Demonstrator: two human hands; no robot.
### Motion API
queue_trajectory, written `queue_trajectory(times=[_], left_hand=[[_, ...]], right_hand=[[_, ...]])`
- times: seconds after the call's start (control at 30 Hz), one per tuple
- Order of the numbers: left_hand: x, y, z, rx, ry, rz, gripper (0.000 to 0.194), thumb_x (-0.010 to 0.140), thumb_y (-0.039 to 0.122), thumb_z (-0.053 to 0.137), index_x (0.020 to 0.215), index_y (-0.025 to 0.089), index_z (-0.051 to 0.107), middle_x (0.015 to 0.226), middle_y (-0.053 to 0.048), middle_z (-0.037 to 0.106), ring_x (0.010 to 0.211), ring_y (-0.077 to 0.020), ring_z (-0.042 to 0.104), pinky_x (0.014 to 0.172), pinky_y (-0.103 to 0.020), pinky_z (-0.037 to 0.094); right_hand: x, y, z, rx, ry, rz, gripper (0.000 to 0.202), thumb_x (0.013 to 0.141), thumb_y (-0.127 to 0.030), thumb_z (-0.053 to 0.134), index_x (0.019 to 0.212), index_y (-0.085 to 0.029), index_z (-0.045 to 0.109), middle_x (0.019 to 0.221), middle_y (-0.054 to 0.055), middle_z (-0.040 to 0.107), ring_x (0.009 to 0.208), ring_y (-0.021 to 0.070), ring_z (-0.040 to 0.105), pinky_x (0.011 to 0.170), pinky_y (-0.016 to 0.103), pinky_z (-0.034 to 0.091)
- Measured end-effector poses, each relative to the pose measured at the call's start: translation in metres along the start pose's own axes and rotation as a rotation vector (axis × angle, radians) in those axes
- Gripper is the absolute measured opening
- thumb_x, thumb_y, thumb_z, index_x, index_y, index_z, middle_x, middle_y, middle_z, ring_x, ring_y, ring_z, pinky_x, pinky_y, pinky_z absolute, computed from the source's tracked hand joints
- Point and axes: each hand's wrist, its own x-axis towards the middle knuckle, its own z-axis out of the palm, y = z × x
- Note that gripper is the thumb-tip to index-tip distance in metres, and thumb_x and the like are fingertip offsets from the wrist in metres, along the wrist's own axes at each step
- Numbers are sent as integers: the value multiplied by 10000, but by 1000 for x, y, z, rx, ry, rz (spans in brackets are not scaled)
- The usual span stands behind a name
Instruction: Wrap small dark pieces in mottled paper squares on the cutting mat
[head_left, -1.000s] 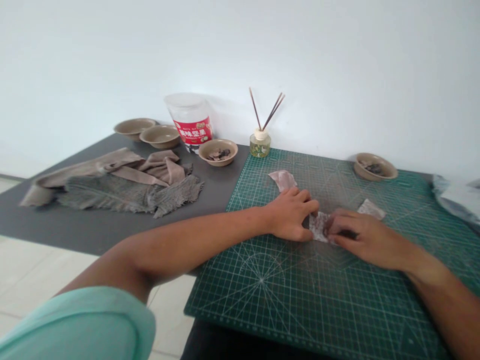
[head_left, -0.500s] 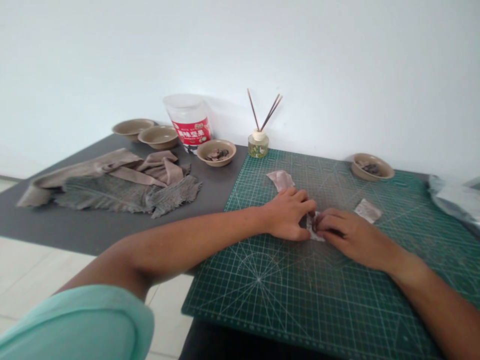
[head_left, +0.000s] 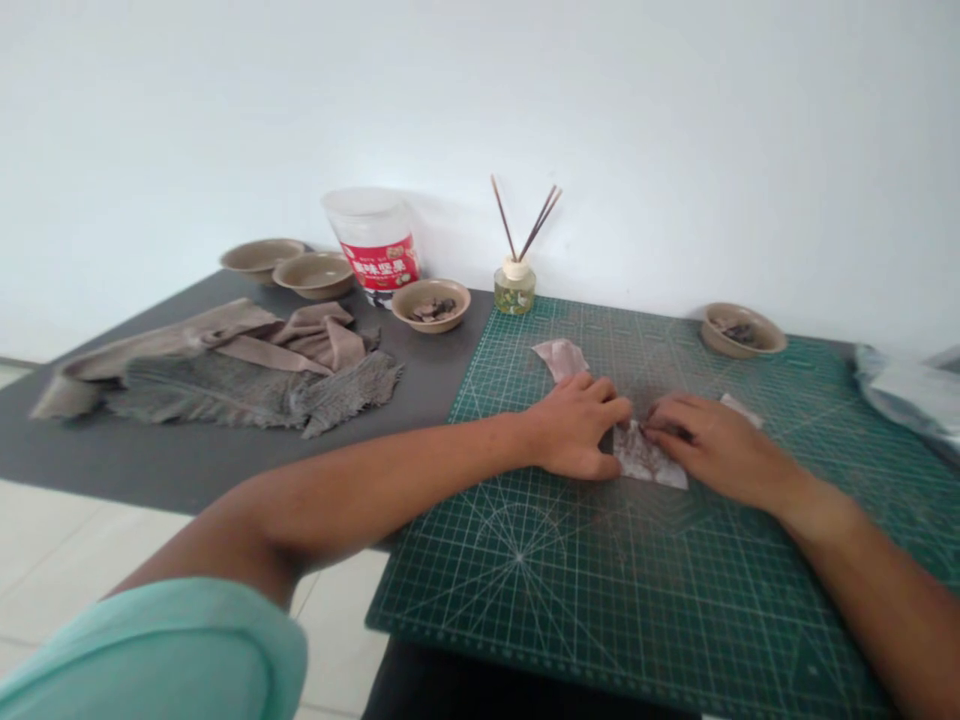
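Observation:
A small whitish piece (head_left: 649, 460) with a brownish pattern, cloth or paper, lies flat on the green cutting mat (head_left: 517, 600). My left hand (head_left: 577, 425) grips its left edge, thumb at the near side and fingers at the far side. Pinched fingertips of my right hand (head_left: 705, 445) rest over its upper middle; what they hold, if anything, is hidden. Just beyond my left hand lies a pinkish-white patch (head_left: 562, 357). Another pale patch (head_left: 742, 408) shows partly behind my right hand.
A bowl of dark bits (head_left: 742, 333) stands at the mat's far right, near a plastic bag (head_left: 907, 390). Leftward are a reed diffuser (head_left: 514, 287), another bowl with bits (head_left: 431, 318), a red-labelled tub (head_left: 379, 255), two bowls (head_left: 315, 280) and crumpled grey-brown cloth (head_left: 247, 375).
My right hand has shifted slightly right and up, uncovering more of the whitish piece, which now lies spread wider. The left hand stays nearly still.

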Motion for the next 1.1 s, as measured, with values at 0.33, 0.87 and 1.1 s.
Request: queue_trajectory(times=[0.33, 0.87, 1.1], left_hand=[[-2, 4, 0, -92, 131, 25, 386, 902, 465, 584, 1155, 173, 604, 1114, -106, 630, 1024, -287, 555, 917, -443, 444], [7, 4, 12, -187, 506, 158, 378, 1031, 481, 525, 1213, 172, 645, 1005, -81, 742, 944, -202, 685, 865, -345, 511], [6, -5, 14, -155, 509, 147, 469, 1066, 451, 454, 1410, 149, 554, 968, -82, 764, 899, -187, 719, 849, -341, 519]], right_hand=[[-25, -8, -9, 203, 60, 51, 134, 959, -378, 636, 960, -270, 716, 1010, 35, 725, 908, 228, 665, 829, 374, 505], [-6, -34, 17, 1481, 298, 412, 186, 809, -354, 858, 920, -266, 738, 754, -26, 658, 626, 108, 587, 573, 211, 507], [11, -35, 13, 1483, 305, 391, 200, 815, -361, 844, 935, -238, 741, 766, -11, 715, 617, 128, 650, 545, 225, 535]])
